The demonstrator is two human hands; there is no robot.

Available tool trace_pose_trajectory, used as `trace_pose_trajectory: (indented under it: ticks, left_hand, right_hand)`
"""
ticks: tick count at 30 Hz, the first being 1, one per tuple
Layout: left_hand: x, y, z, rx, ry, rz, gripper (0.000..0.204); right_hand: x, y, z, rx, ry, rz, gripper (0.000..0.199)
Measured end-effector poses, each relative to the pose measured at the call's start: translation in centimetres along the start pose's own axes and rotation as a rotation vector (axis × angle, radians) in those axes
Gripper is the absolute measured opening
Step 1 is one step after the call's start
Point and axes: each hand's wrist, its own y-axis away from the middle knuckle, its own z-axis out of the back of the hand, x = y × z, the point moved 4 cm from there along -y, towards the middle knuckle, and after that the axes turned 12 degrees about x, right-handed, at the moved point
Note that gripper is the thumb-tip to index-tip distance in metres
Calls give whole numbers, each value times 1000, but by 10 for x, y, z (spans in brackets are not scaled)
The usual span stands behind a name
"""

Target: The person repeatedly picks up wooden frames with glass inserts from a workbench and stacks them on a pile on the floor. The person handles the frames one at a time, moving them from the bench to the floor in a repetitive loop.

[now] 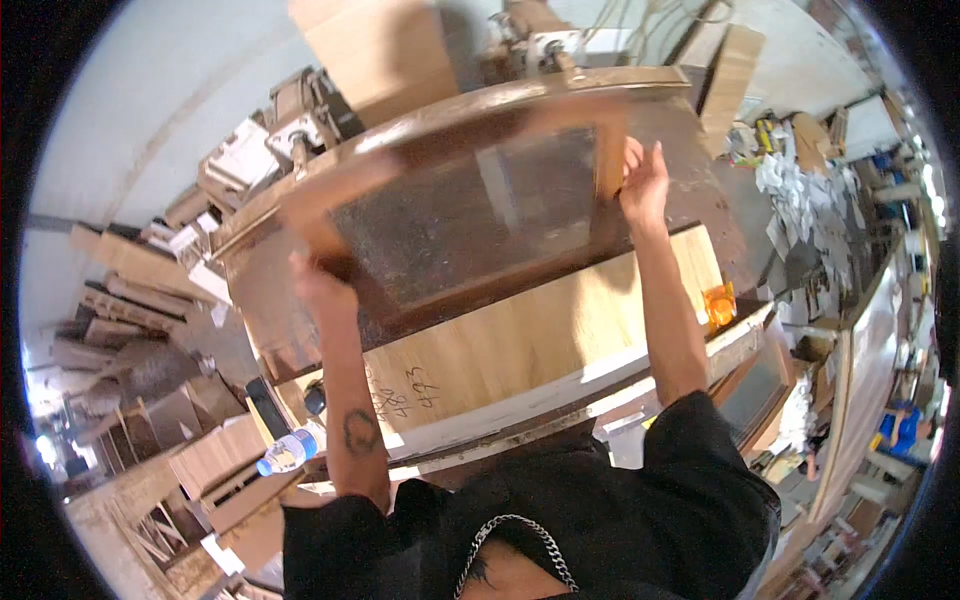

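Observation:
A rectangular wooden frame (350, 175) with a see-through middle panel is held up over a workbench. My left hand (318, 285) grips its near left corner. My right hand (645, 180) grips its right side rail. The frame looks blurred. Under it lies a dark brown metal table top (700, 130), and nearer to me a light plywood board (530, 340) with handwritten marks.
An orange object (718, 305) sits at the board's right edge. A plastic water bottle (292, 450) and a black object (266, 405) lie at the lower left. Stacked wood offcuts (130, 290) fill the left. Papers and clutter (810, 200) cover the right. Another person in blue (905, 425) stands far right.

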Motion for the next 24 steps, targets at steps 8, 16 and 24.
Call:
trace_pose_trajectory:
  ticks: [8, 16, 24]
  left_hand:
    - [-201, 96, -117, 546, 772, -453, 66]
    - [-264, 224, -348, 621, 370, -737, 85]
    - [-166, 357, -398, 1076, 608, -185, 66]
  right_hand:
    - [100, 223, -96, 139, -118, -237, 56]
    - [154, 324, -141, 44, -178, 187, 59]
    - [213, 433, -191, 48, -83, 793, 63]
